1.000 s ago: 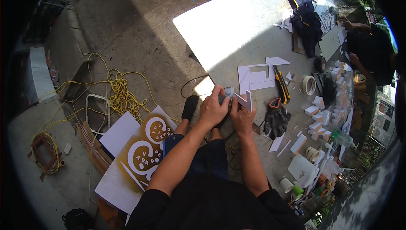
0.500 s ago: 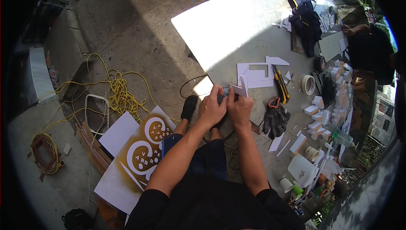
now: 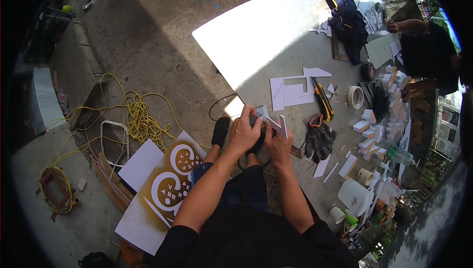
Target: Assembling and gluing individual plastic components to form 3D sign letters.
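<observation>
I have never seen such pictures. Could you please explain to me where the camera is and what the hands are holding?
There is no robot: a person works barehanded. A wide camera on the head looks down; its lens bends straight edges. The left hand grips a small grey object, its kind unclear. The right hand holds an angled white piece. On the table lie a knife, a roll of tape, a dark glove and white sheets, among other things. Another person's arm shows at the right.
</observation>
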### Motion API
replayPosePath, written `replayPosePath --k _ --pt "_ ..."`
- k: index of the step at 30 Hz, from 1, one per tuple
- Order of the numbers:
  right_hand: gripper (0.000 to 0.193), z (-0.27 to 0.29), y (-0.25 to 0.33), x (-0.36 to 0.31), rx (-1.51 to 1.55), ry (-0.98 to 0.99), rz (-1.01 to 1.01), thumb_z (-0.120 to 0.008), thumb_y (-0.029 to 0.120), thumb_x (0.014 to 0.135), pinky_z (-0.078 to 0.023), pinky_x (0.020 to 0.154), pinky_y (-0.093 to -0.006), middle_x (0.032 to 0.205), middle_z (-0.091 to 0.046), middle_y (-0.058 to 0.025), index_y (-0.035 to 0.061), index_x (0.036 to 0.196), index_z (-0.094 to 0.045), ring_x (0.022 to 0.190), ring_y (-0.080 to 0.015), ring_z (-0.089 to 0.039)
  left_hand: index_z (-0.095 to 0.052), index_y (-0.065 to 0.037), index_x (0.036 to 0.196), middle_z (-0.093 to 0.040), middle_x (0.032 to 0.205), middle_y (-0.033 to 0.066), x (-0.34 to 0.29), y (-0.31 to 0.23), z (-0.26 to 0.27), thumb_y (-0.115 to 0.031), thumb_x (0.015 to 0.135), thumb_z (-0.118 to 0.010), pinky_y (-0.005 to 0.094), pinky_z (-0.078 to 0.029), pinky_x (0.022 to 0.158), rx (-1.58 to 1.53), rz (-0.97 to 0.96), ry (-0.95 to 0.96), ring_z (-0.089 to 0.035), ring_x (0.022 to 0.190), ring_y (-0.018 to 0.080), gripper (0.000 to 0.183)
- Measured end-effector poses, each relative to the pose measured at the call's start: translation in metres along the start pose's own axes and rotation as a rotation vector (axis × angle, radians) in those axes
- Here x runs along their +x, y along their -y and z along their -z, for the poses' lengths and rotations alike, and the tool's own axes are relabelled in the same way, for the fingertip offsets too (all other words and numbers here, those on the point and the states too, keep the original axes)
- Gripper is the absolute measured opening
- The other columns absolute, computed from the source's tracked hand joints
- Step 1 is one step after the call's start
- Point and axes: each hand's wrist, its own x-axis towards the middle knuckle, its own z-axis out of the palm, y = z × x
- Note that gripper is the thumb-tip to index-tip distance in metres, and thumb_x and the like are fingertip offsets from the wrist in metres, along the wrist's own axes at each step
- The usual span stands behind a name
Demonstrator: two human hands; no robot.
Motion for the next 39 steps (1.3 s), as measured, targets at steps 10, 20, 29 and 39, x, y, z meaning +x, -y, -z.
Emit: replayPosePath --k 10,20,29,39 --pt "0.010 0.000 0.003 0.006 -0.010 -0.023 0.041 -0.068 0.007 0.084 -0.045 0.057 -0.0453 0.070 -0.058 -0.0157 0.0008 0.080 -0.062 0.063 -0.0375 -0.058 -0.046 -0.008 0.099 -0.058 0.075 0.0176 -0.002 -0.007 0.000 -0.020 0.087 -0.066 0.0446 -0.046 0.063 -0.021 -0.072 -0.053 -0.060 0.069 0.0397 0.026" --pt "0.010 -0.001 -0.004 0.014 -0.069 0.006 0.032 -0.068 0.007 0.084 -0.047 0.057 -0.0448 0.071 -0.059 -0.0159 0.0007 0.081 -0.062 0.063 -0.0372 -0.059 -0.045 -0.008 0.100 -0.058 0.074 0.0168 -0.001 -0.003 -0.005 -0.019 0.088 -0.066 0.0437 -0.045 0.060 -0.017 -0.118 -0.044 -0.059 0.066 0.0374 0.026" --pt "0.007 -0.006 -0.002 0.019 -0.045 -0.021 0.051 -0.068 0.005 0.083 -0.047 0.056 -0.0454 0.073 -0.062 -0.0156 0.0005 0.081 -0.064 0.063 -0.0378 -0.060 -0.045 -0.009 0.100 -0.059 0.073 0.0166 0.000 -0.005 -0.003 -0.019 0.088 -0.065 0.0440 -0.045 0.060 -0.018 -0.060 -0.020 -0.060 0.067 0.0393 0.025" --pt "0.016 0.102 0.141 0.018 0.765 -0.118 -0.305 -0.065 0.012 0.094 -0.035 0.052 -0.0207 0.069 -0.060 0.0007 0.0000 0.083 -0.064 0.061 -0.0025 -0.051 -0.046 -0.012 0.108 -0.066 0.085 0.0226 -0.004 -0.025 0.006 -0.033 0.090 -0.061 0.0517 -0.048 0.073 0.130 0.014 0.059 -0.064 0.085 0.0462 0.031"
